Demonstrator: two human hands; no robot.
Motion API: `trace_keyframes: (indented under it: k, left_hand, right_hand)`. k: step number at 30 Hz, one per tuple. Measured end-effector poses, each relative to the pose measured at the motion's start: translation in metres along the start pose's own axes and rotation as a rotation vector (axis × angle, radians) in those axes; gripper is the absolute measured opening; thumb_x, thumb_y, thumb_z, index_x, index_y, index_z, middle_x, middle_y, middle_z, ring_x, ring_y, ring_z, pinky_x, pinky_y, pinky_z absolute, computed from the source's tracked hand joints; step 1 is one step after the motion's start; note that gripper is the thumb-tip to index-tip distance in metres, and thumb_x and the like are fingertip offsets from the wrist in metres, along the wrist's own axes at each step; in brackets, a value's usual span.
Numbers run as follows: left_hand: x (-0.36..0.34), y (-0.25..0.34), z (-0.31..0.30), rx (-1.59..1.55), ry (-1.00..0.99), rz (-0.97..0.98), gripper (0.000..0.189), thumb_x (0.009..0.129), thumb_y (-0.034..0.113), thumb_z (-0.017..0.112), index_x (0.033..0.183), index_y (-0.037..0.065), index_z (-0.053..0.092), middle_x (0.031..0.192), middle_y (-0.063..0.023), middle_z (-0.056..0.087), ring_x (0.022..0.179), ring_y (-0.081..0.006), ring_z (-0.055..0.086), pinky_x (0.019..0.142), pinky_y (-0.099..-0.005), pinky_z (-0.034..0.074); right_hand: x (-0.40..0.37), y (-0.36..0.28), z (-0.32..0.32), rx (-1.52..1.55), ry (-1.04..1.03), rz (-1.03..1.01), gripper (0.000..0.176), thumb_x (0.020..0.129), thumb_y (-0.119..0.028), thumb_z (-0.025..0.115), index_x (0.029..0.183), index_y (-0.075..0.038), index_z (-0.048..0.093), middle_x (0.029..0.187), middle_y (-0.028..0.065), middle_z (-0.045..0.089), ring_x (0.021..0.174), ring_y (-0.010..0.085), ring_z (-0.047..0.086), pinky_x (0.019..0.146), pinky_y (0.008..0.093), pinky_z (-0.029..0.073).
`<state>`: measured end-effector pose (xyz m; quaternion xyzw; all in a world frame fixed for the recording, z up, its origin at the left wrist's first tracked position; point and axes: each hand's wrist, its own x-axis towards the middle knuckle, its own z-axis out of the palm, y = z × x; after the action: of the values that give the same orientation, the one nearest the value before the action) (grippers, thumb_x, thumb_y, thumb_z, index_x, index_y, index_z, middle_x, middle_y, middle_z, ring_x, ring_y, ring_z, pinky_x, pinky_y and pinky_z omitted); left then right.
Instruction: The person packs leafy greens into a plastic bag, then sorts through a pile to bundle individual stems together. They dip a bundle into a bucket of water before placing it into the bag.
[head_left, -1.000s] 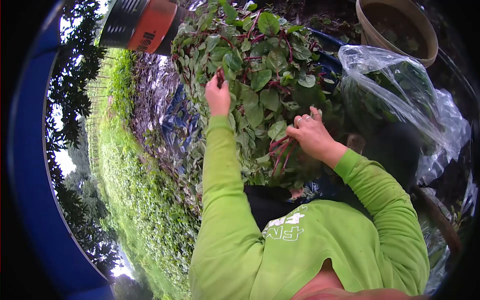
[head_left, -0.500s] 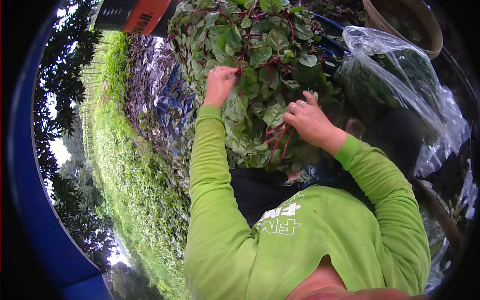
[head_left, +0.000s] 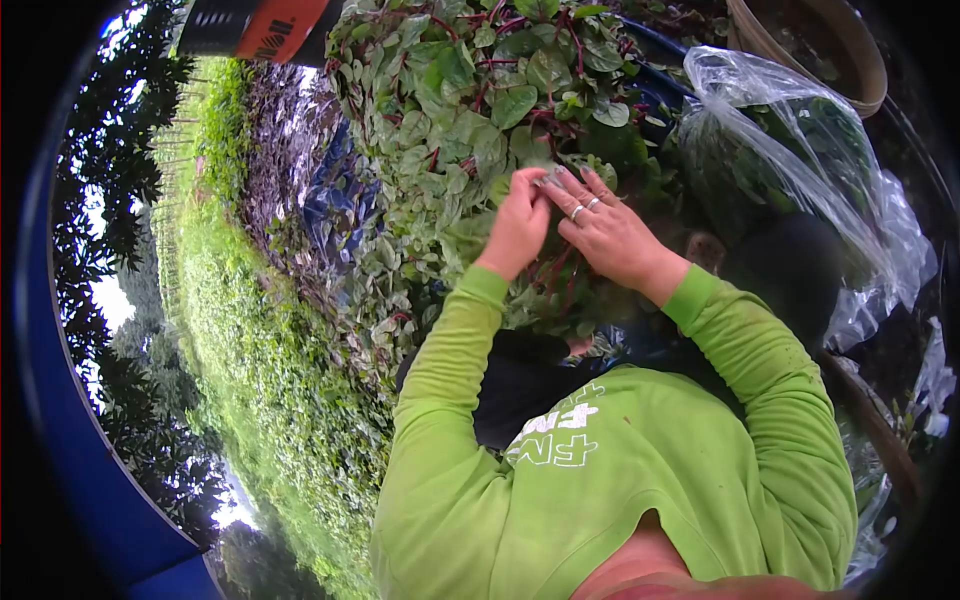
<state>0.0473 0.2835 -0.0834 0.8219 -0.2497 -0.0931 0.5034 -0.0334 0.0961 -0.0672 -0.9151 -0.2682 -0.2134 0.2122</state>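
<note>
Your left hand [head_left: 520, 222] and right hand [head_left: 605, 232] touch, fingers curled narrow around red stems [head_left: 560, 278]; leafy greens [head_left: 450, 110] spread beyond your fingertips.

Surroundings, head view. Upper right: a tan round pot [head_left: 878, 85], its inside dark. Just below it, a clear plastic bag [head_left: 800, 150], crumpled, with dark green leaves inside. Top left: an orange and black container [head_left: 270, 25], cut off by the frame. Centre left: dark plastic sheeting [head_left: 335, 200] beside a field of low green plants [head_left: 270, 400]. Far left: trees [head_left: 120, 130] and a curved blue band [head_left: 60, 400].
</note>
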Motion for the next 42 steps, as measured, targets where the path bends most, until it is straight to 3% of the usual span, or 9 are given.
trace_keyframes:
  k: [5, 8, 12, 15, 22, 32, 38, 40, 42]
  left_hand:
    - [-0.002, 0.001, 0.002, -0.417, 0.011, -0.608, 0.048, 0.092, 0.009, 0.067, 0.133, 0.002, 0.043, 0.111, -0.0149, 0.063, 0.098, -0.0199, 0.063, 0.084, -0.0298, 0.051]
    - [0.011, -0.032, 0.007, 0.494, 0.050, -0.110, 0.046, 0.083, 0.013, 0.076, 0.121, 0.001, 0.052, 0.105, -0.0171, 0.062, 0.103, -0.0330, 0.062, 0.089, -0.0400, 0.051]
    - [0.015, -0.028, 0.020, 0.711, 0.133, -0.020, 0.047, 0.076, 0.020, 0.082, 0.114, 0.004, 0.058, 0.112, -0.0184, 0.058, 0.105, -0.0364, 0.059, 0.088, -0.0452, 0.050]
    - [0.007, -0.018, 0.026, 0.781, 0.332, 0.113, 0.030, 0.079, 0.014, 0.078, 0.103, 0.004, 0.062, 0.106, -0.0165, 0.061, 0.098, -0.0372, 0.061, 0.086, -0.0456, 0.051]
    - [-0.032, -0.065, 0.076, 0.374, -0.152, 0.063, 0.022, 0.083, 0.012, 0.073, 0.103, 0.003, 0.073, 0.097, -0.0140, 0.070, 0.100, -0.0342, 0.066, 0.088, -0.0424, 0.052]
    - [-0.047, -0.075, 0.098, 0.877, -0.219, -0.001, 0.026, 0.076, 0.005, 0.065, 0.100, 0.009, 0.075, 0.091, -0.0134, 0.068, 0.095, -0.0345, 0.064, 0.081, -0.0476, 0.052]
    - [-0.048, -0.049, 0.064, 0.178, -0.031, -0.373, 0.017, 0.074, -0.004, 0.060, 0.088, 0.004, 0.065, 0.094, -0.0146, 0.066, 0.088, -0.0329, 0.064, 0.078, -0.0393, 0.052]
    - [-0.042, -0.025, 0.040, -0.222, -0.054, -0.509, 0.018, 0.076, -0.006, 0.057, 0.089, 0.003, 0.063, 0.089, -0.0055, 0.065, 0.086, -0.0176, 0.061, 0.078, -0.0310, 0.049]
    - [-0.043, -0.002, 0.021, -0.565, -0.047, -0.477, 0.018, 0.077, -0.007, 0.056, 0.090, 0.004, 0.064, 0.086, -0.0010, 0.064, 0.084, -0.0112, 0.059, 0.078, -0.0277, 0.048]
  right_hand:
    - [-0.011, 0.001, 0.007, 0.051, -0.293, 0.111, 0.014, 0.086, -0.015, 0.057, 0.090, -0.008, 0.068, 0.104, 0.0076, 0.062, 0.109, 0.0241, 0.060, 0.118, 0.0494, 0.031]
    - [-0.017, -0.002, 0.007, 0.042, -0.356, 0.056, 0.012, 0.088, -0.015, 0.057, 0.091, -0.011, 0.067, 0.101, 0.0056, 0.063, 0.109, 0.0233, 0.060, 0.111, 0.0551, 0.035]
    - [-0.021, -0.007, 0.003, 0.057, -0.393, 0.028, 0.012, 0.090, -0.017, 0.057, 0.097, -0.015, 0.066, 0.098, 0.0037, 0.064, 0.107, 0.0227, 0.062, 0.101, 0.0602, 0.039]
    - [-0.032, -0.012, 0.009, 0.099, -0.419, 0.059, 0.010, 0.089, -0.017, 0.058, 0.096, -0.017, 0.065, 0.092, 0.0022, 0.062, 0.099, 0.0213, 0.062, 0.091, 0.0520, 0.042]
    - [-0.082, -0.041, 0.002, 0.080, -0.608, 0.066, 0.010, 0.083, -0.021, 0.064, 0.087, -0.014, 0.070, 0.093, 0.0035, 0.065, 0.096, 0.0208, 0.064, 0.080, 0.0439, 0.044]
    - [-0.117, -0.040, 0.001, 0.064, -0.534, 0.288, 0.018, 0.082, -0.017, 0.062, 0.096, -0.007, 0.067, 0.114, 0.0152, 0.063, 0.111, 0.0318, 0.060, 0.081, 0.0473, 0.046]
    - [-0.077, -0.018, -0.022, 0.047, -0.465, 0.359, 0.016, 0.082, -0.006, 0.061, 0.098, -0.004, 0.065, 0.156, 0.0295, 0.035, 0.143, 0.0470, 0.038, 0.094, 0.0562, 0.045]
    - [-0.054, -0.004, -0.032, 0.041, -0.387, 0.310, 0.018, 0.081, -0.003, 0.062, 0.099, -0.005, 0.065, 0.161, 0.0310, 0.025, 0.146, 0.0495, 0.032, 0.095, 0.0574, 0.045]
    - [-0.027, 0.000, -0.051, -0.033, -0.342, 0.222, 0.020, 0.083, -0.006, 0.060, 0.103, -0.007, 0.066, 0.143, 0.0216, 0.049, 0.134, 0.0388, 0.048, 0.095, 0.0555, 0.045]
